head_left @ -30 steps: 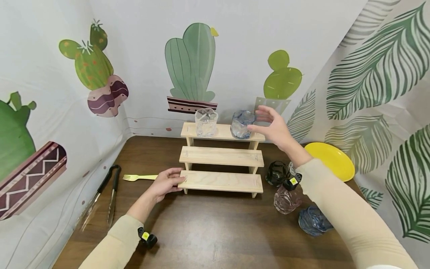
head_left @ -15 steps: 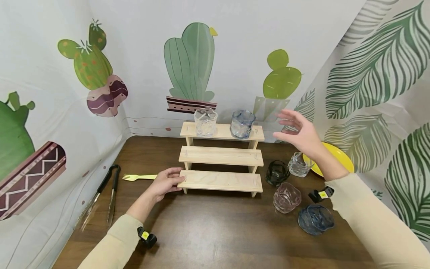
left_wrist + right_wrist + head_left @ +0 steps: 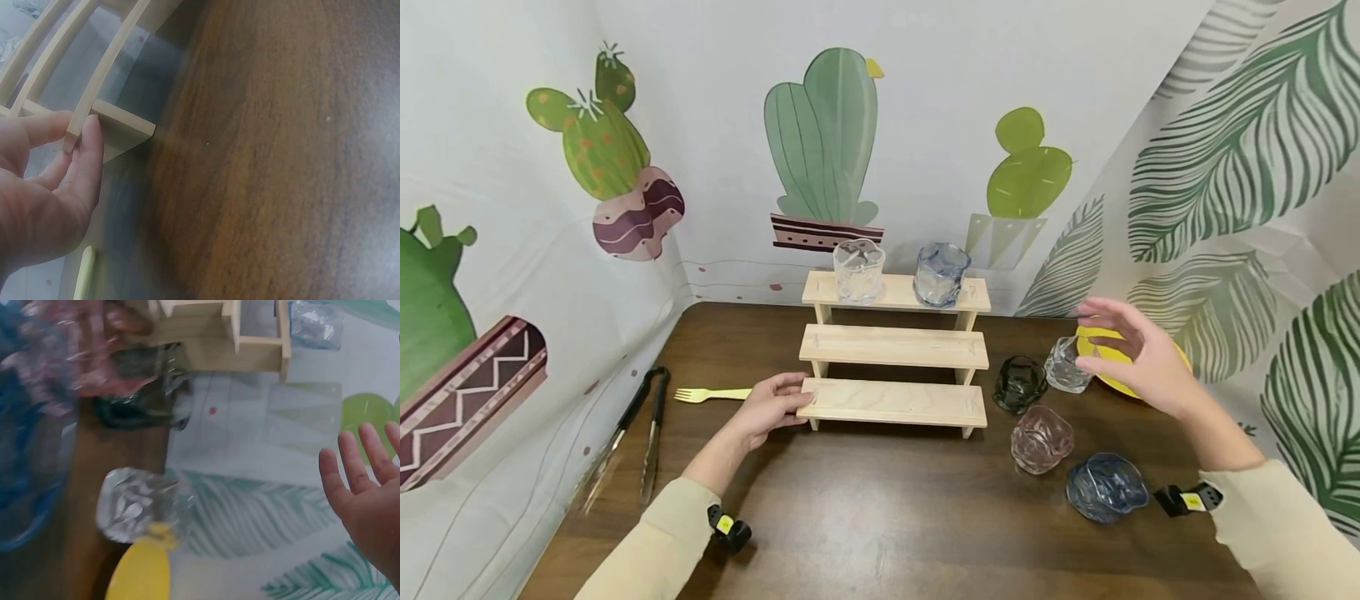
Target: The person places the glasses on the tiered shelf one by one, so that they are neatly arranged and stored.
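A three-step wooden stand (image 3: pixel 887 345) is on the table. My left hand (image 3: pixel 772 406) pinches the left end of its lowest step, thumb above and fingers below in the left wrist view. On the top step sit a clear glass (image 3: pixel 859 272) at left and a light blue glass (image 3: pixel 941 275) at right. My right hand (image 3: pixel 1144 360) is in the air at the right, fingers spread and holding nothing. It is nearest to a second clear glass (image 3: pixel 1066 367), partly in front of a yellow plate (image 3: pixel 1167 347); I cannot tell whether they touch.
Right of the stand are a dark green glass (image 3: pixel 1019 385), a pinkish glass (image 3: pixel 1041 440) and a dark blue glass (image 3: pixel 1105 487). Left of it lie a yellow fork (image 3: pixel 711 395) and black-handled tongs (image 3: pixel 653 433). A cactus-printed cloth (image 3: pixel 715 150) backs the table.
My right hand has moved from beside the light blue glass on the top step, right and down toward the clear glass by the plate. The left hand keeps its hold on the stand.
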Demonstrator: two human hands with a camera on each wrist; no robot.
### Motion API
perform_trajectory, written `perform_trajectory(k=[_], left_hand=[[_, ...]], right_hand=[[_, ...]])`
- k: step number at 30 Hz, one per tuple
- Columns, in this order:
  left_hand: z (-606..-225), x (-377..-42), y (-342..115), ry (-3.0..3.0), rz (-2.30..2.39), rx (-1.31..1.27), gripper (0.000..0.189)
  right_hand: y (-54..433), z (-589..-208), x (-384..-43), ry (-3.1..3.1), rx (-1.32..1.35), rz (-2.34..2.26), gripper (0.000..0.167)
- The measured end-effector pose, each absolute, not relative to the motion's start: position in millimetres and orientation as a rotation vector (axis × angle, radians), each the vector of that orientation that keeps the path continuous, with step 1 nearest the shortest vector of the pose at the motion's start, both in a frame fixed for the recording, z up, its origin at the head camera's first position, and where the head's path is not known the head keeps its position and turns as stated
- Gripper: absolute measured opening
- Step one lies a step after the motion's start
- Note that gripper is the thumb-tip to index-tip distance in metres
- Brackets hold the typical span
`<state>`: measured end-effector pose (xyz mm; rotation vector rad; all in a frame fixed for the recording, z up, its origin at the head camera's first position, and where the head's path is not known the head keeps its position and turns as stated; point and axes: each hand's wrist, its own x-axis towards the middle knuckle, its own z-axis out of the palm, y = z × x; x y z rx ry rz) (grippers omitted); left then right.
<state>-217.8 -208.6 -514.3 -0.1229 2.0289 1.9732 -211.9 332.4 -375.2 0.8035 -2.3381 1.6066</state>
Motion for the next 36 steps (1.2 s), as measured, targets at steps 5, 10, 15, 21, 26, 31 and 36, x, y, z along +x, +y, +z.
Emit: perform_trajectory(k=[5, 10, 15, 21, 26, 31, 36], left_hand=[[-514.4, -217.8, -208.3, 2.026, 1.973, -0.120, 0.060], [-515.1, -218.0, -208.2, 2.021, 1.975, -0.114, 0.060], [-514.6, -218.2, -208.6, 2.017, 1.979, -0.112, 0.060], [-514.2, -218.1, -209.0, 2.011, 1.985, -0.119, 0.059], [-514.5, -217.5, -208.4, 2.015, 1.987, -0.113, 0.060], [-515.3, -217.6, -208.2, 2.017, 1.986, -0.107, 0.061], [-515.4, -218.0, -208.3, 2.017, 1.989, -0.106, 0.060]], right_hand=[[352.3, -396.9, -192.4, -2.402, 0.798, 1.508, 0.081], [374.0, -425.8, -168.1, -2.468, 0.747, 1.449, 0.084], [390.3, -457.1, -145.0, -2.518, 0.707, 1.388, 0.084], [397.2, -493.5, -124.6, -2.558, 0.679, 1.451, 0.086], [398.4, -514.3, -112.8, -2.632, 0.580, 1.475, 0.084], [398.7, -524.3, -106.0, -2.645, 0.534, 1.495, 0.082], [399.3, -528.4, -101.0, -2.621, 0.557, 1.550, 0.081]])
